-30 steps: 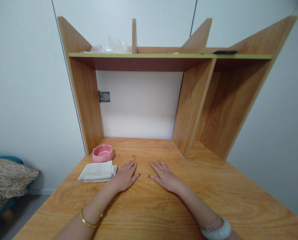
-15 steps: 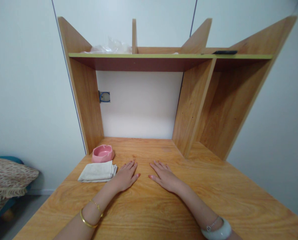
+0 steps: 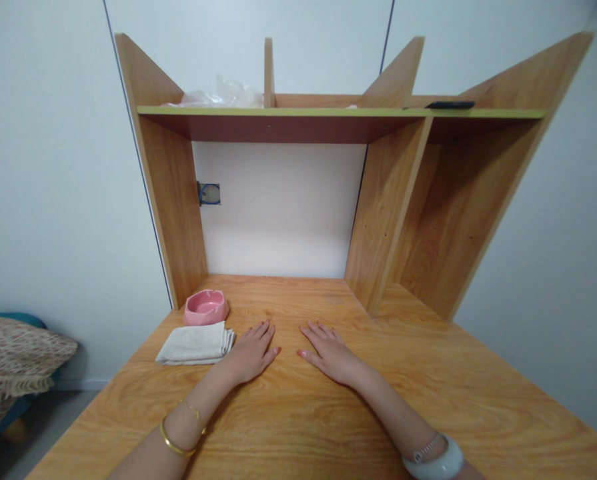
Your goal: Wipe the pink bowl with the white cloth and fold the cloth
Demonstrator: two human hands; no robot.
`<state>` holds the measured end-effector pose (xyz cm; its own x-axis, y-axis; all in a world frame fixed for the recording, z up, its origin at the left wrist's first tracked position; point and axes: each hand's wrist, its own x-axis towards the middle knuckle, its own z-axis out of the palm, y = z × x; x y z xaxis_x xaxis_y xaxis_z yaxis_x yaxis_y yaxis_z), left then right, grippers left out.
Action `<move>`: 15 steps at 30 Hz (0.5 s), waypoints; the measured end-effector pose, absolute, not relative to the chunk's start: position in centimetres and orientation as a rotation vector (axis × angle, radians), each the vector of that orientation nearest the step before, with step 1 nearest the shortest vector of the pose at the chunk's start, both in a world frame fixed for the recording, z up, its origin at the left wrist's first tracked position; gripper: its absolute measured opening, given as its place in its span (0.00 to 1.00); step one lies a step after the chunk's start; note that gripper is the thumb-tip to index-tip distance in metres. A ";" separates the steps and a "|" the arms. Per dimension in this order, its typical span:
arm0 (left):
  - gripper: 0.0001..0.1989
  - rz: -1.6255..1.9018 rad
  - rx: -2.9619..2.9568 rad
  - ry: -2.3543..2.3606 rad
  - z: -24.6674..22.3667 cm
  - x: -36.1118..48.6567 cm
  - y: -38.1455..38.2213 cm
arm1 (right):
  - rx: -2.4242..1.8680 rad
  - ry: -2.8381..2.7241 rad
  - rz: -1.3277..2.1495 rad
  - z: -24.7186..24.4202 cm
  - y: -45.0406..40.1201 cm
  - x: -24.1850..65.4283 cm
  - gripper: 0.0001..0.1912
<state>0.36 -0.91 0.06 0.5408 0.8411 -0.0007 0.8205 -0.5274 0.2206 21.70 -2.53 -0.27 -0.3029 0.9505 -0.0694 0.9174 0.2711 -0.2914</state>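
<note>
My left hand (image 3: pixel 252 352) lies flat, palm down, on the wooden desk (image 3: pixel 298 413), its fingers stretched out and holding nothing. Just left of its fingers is a folded pale grey cloth (image 3: pixel 193 344). Behind the cloth sits a pink faceted bowl (image 3: pixel 206 307) with nothing visible inside. My right hand (image 3: pixel 329 351) also rests palm down on the wood, fingers extended, with a gap between the two hands. Nothing is in it.
A wooden hutch rises at the back; its shelf (image 3: pixel 278 112) bears crumpled clear plastic (image 3: pixel 221 93) and a flat black object (image 3: pixel 450 105). An open wall box (image 3: pixel 210 194) shows behind. Patterned fabric (image 3: pixel 23 350) lies at far left.
</note>
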 end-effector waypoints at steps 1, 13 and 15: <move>0.32 0.156 2.582 1.410 0.1 0.4 -0.9 | -1.777 -2.408 0.421 -0.3 -2.5 21.7 0.39; 0.31 0.139 2.594 1.415 0.2 0.5 -1.0 | -1.780 -2.401 0.409 -0.3 -2.5 21.7 0.39; 0.32 0.139 2.595 1.415 0.1 0.4 -0.9 | -1.778 -2.400 0.412 -0.3 -2.6 21.7 0.39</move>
